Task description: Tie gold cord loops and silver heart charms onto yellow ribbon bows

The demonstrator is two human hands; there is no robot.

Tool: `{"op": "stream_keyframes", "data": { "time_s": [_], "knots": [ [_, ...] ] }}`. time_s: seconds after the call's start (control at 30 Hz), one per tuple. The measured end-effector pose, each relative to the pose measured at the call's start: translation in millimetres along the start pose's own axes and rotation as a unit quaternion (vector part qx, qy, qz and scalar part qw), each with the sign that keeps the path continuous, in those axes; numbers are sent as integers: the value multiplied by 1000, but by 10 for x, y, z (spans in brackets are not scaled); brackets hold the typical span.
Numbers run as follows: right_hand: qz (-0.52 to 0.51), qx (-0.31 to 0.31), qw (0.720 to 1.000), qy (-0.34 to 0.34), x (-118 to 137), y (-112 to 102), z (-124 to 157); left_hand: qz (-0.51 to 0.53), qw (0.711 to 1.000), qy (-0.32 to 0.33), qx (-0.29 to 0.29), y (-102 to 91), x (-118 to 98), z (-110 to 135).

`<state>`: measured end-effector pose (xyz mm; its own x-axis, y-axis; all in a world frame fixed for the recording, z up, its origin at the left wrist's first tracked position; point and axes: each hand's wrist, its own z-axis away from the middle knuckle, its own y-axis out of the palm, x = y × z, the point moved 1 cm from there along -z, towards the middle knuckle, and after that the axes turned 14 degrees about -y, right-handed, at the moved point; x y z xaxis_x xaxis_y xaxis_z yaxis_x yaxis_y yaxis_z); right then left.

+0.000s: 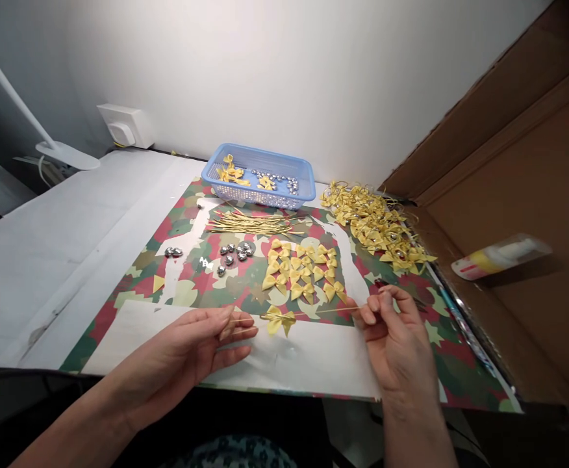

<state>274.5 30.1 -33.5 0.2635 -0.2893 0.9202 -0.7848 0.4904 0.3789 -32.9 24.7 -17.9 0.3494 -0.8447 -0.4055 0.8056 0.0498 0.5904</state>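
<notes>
Between my two hands hangs a yellow ribbon bow on a thin gold tie, stretched across just above the white sheet at the table's front. My left hand pinches the tie's left end between thumb and forefinger, the other fingers loosely curled. At the other side, my right hand grips the right end in its fingertips. Beyond the held bow lie rows of loose yellow bows. Silver jingle bells are scattered to their left. A bundle of gold ties lies behind them.
At the back stands a blue basket with bows and silver bells. A heap of belled bows lies to the right, near a cardboard box wall and a bottle. A white lamp base stands at the far left.
</notes>
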Motion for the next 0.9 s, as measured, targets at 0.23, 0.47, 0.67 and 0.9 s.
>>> {"op": "stream_keyframes", "data": {
  "time_s": [0.23,0.47,0.67,0.9],
  "knots": [
    [-8,101,990,94,-10,236,176,155,986,24,62,110,129,34],
    [129,377,898,185,-73,480,510,122,988,44,88,144,-5,74],
    [89,462,852,227,-23,725,653,65,986,30,151,166,-45,107],
    [174,447,868,127,53,878,752,-112,986,106,64,119,-56,121]
  ]
}}
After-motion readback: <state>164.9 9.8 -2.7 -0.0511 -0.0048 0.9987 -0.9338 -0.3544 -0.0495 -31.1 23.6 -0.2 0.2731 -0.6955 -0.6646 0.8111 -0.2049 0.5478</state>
